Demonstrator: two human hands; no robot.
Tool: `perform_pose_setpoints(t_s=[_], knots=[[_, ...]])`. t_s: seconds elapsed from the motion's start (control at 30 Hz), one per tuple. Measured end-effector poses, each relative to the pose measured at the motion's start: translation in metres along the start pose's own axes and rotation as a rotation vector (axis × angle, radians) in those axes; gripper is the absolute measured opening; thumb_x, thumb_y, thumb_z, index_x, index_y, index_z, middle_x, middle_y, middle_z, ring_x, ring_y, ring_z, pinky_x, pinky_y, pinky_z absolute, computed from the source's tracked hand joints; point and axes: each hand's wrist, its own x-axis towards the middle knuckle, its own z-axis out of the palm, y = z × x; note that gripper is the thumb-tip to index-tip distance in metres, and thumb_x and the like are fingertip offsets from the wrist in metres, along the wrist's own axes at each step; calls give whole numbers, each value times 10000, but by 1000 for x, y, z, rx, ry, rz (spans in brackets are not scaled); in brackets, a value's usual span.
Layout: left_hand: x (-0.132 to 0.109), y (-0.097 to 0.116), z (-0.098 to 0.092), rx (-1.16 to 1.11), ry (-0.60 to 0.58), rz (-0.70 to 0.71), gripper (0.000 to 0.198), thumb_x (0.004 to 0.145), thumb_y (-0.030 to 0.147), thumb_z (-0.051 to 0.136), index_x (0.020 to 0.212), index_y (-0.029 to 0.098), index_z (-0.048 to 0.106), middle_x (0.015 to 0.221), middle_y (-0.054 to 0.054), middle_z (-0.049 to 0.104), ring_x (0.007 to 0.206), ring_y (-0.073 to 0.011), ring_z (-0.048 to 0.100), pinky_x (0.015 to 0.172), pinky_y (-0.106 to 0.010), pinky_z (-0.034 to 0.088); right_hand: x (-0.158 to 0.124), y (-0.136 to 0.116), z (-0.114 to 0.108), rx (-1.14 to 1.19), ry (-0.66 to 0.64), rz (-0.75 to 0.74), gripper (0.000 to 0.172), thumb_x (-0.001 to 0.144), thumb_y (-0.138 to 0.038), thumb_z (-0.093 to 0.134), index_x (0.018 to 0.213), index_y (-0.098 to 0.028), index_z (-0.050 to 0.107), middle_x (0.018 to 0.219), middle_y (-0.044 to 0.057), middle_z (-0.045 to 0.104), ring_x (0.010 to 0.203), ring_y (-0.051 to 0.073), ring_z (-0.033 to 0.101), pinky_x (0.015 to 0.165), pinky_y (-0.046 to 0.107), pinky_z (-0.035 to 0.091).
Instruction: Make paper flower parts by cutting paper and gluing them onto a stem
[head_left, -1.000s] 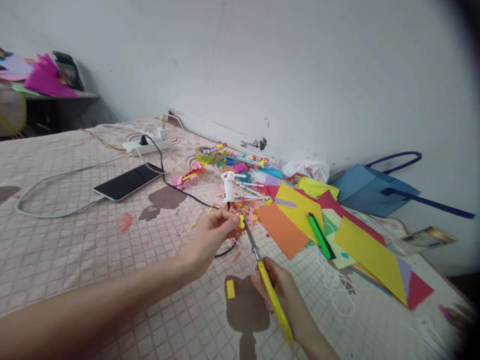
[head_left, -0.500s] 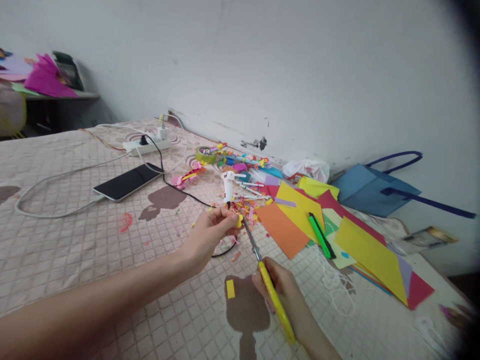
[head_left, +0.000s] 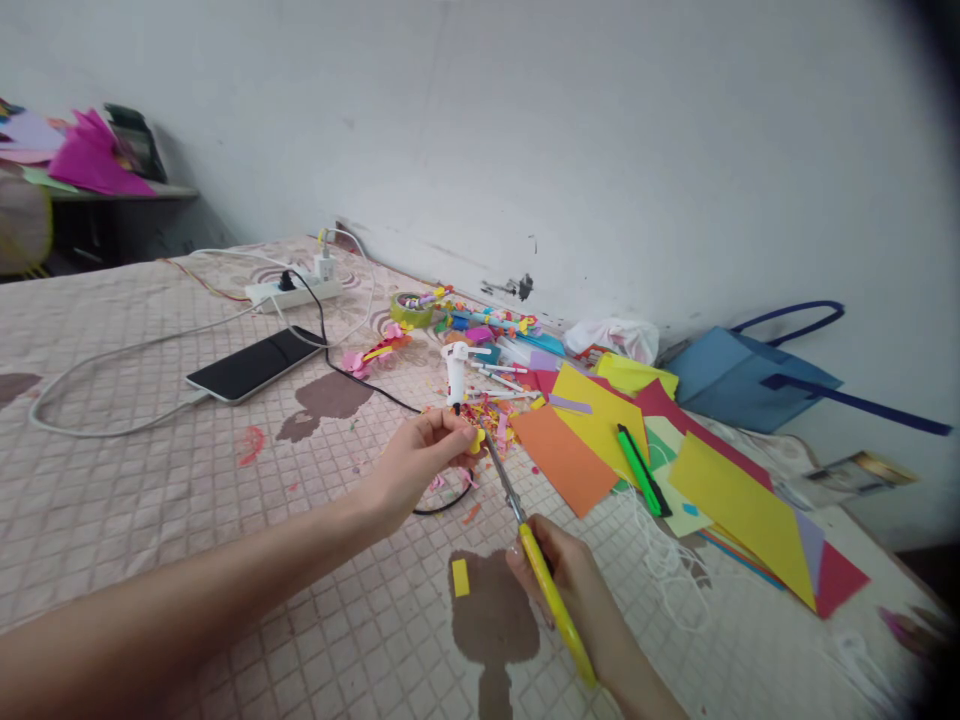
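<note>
Between the thumb and fingers of my left hand (head_left: pixel 420 460) is a small yellow paper piece (head_left: pixel 478 441) with a rounded edge. My right hand (head_left: pixel 562 570) is closed around the yellow handle of a pair of scissors (head_left: pixel 551 590). Their metal blades point up and away, with the tips at the edge of the paper piece. On the cloth below my left hand lies a small yellow paper rectangle (head_left: pixel 460 578). Just beyond my left hand stands a white glue gun (head_left: pixel 455 375), and its black cord (head_left: pixel 375 388) runs back to the left.
A phone (head_left: pixel 259 364) on a white cable and a power strip (head_left: pixel 296 292) lie to the left. Coloured paper sheets (head_left: pixel 581 465), a green marker (head_left: pixel 640 470), white string (head_left: pixel 667 560) and a blue bag (head_left: pixel 742 380) are on the right. Paper scraps (head_left: pixel 487 412) are scattered behind my hands.
Almost nothing differs. My right hand and the scissors handle have shifted very slightly, while my left hand keeps the yellow paper piece in the same place.
</note>
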Motion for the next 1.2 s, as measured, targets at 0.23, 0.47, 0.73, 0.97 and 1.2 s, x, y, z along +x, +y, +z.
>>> perform_pose_setpoints(t_s=[0.23, 0.47, 0.73, 0.97, 1.2], knots=[[3, 4, -2, -5, -48, -29, 208, 742, 301, 670, 713, 141, 539, 712, -5, 602, 671, -107, 578, 705, -268, 469, 0, -1, -1, 74, -79, -8, 382, 813, -550, 466, 666, -214, 359, 511, -76, 325, 406, 66, 288, 372, 200, 237], [2, 6, -3, 29, -92, -13, 207, 759, 303, 655, 699, 138, 546, 693, -4, 605, 667, -108, 587, 688, -258, 470, -2, -1, -7, -9, -133, -66, 405, 854, -579, 374, 702, -204, 373, 585, -53, 358, 447, 72, 333, 404, 199, 279], [2, 10, -3, 83, -80, -34, 218, 747, 309, 668, 703, 131, 550, 702, -15, 617, 663, -110, 586, 666, -250, 476, -2, -4, -7, -33, -73, -58, 352, 819, -509, 480, 681, -193, 407, 598, -46, 361, 508, 89, 328, 442, 205, 284], [2, 10, -5, 95, -99, -31, 211, 749, 310, 667, 701, 134, 560, 686, -9, 610, 650, -94, 568, 658, -229, 471, -1, 5, -8, -22, -61, -42, 311, 832, -443, 483, 672, -196, 383, 597, -51, 338, 520, 84, 301, 429, 191, 268], [2, 10, -6, 98, -103, -25, 203, 748, 304, 667, 694, 137, 564, 681, -9, 605, 647, -96, 567, 657, -233, 471, -1, 9, -7, -11, -41, -61, 313, 809, -432, 530, 659, -194, 393, 583, -53, 350, 510, 80, 308, 435, 193, 285]])
